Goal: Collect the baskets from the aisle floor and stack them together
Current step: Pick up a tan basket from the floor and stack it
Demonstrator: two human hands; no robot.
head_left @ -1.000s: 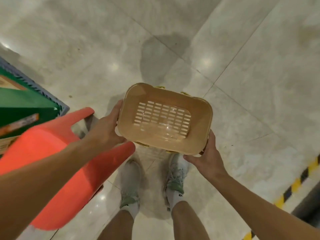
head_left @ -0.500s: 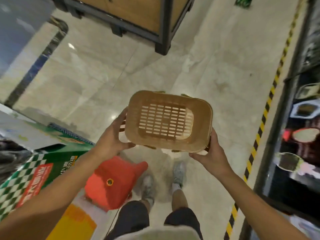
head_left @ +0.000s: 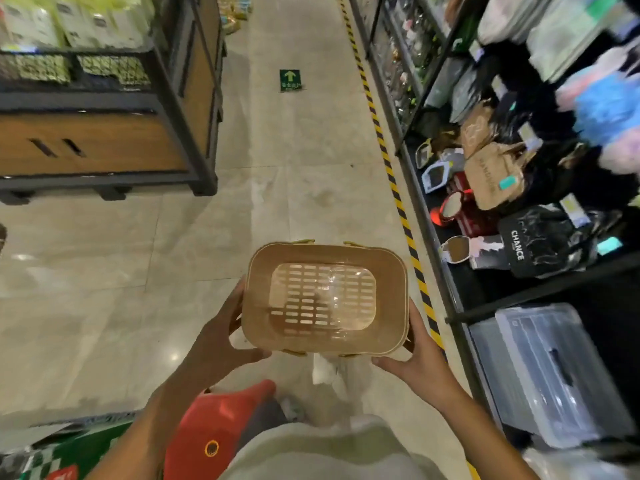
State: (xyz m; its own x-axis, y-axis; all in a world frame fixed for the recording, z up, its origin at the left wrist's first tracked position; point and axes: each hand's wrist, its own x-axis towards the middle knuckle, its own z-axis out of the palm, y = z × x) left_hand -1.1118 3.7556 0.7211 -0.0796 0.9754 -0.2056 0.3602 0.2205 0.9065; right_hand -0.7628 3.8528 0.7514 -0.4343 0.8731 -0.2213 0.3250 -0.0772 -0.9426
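Looking down through the head camera, I see a tan basket (head_left: 323, 299) carried in the air between both hands, its open top facing up at me and its slotted bottom showing through. My left hand (head_left: 221, 337) grips the basket's left wall, thumb hooked along the near rim and fingers curled round the outside. My right hand (head_left: 420, 358) holds the near right corner the same way, thumb on the rim, fingers wrapped under the side. Below my left forearm sits a red plastic stool (head_left: 214, 424), and just left of that a green box (head_left: 79, 448). Beyond the hands runs the tiled aisle floor (head_left: 304, 174) with a green arrow sign (head_left: 290, 80). Yellow-black tape (head_left: 391, 171) borders shelves (head_left: 519, 188) to the right of my right hand.
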